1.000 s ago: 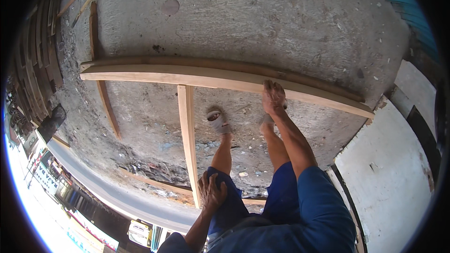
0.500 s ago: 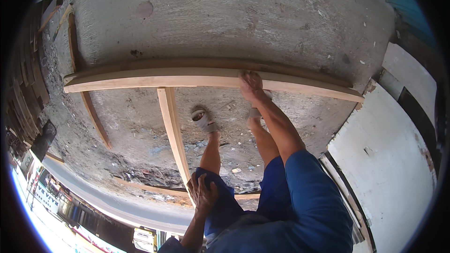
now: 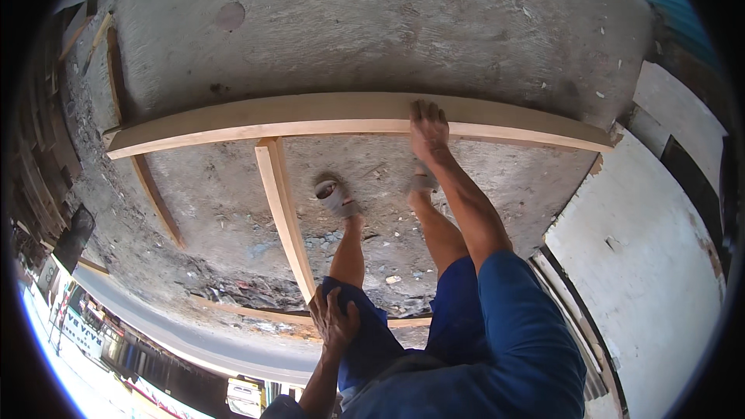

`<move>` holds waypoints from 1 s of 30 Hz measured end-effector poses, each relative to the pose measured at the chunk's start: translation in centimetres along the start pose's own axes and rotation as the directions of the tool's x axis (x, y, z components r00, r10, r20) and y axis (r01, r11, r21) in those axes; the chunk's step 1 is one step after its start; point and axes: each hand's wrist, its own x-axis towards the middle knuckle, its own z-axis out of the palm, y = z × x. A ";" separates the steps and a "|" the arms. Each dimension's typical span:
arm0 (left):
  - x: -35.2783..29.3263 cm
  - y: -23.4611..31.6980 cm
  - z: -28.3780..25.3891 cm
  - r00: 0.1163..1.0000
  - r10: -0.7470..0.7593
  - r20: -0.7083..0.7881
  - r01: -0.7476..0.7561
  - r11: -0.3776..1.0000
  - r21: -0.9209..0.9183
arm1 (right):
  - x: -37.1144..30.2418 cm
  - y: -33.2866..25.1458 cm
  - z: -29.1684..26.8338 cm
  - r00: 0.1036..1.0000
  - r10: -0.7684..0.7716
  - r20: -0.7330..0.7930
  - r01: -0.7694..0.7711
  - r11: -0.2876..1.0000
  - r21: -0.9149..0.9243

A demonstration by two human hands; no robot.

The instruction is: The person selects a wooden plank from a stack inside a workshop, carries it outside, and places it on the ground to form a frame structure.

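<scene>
A long pale wooden beam (image 3: pixel 310 112) runs crosswise in front of my feet, its broad upper face and lighter near edge both showing. Over its near edge, right of the middle, my right hand (image 3: pixel 429 132) grips it, fingers lying on the broad face and the thumb hidden. A second pale beam (image 3: pixel 282 206) extends from under the long one back toward my left knee. On that knee rests my left hand (image 3: pixel 335 321), holding nothing, with its fingers spread over the blue shorts.
Thin wooden strips (image 3: pixel 155 195) lie on rough concrete at the left, near stacked boards (image 3: pixel 35 155). White panels (image 3: pixel 640 237) stand on the right. Behind my feet another strip (image 3: pixel 260 314) lies along the floor's broken edge. My sandalled feet (image 3: pixel 334 194) are close to the beams.
The long beam has tilted, so more of its broad face shows. My right hand has shifted slightly right with its grip on it. My left hand stays on the knee.
</scene>
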 end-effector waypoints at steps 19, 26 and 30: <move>0.7 0.5 0.0 1.000 0.001 -0.005 -0.001 1.000 0.007 | -5.2 0.1 -1.1 0.982 0.178 -0.059 -0.164 0.968 0.190; 0.7 0.4 0.2 0.999 0.040 0.033 -0.041 0.998 0.046 | -16.2 2.3 -3.3 0.832 0.299 0.467 -0.462 0.840 0.284; 0.9 0.1 0.4 0.992 0.100 0.072 -0.105 0.993 0.055 | -27.8 4.6 -2.4 0.529 0.055 0.847 -0.711 0.573 0.407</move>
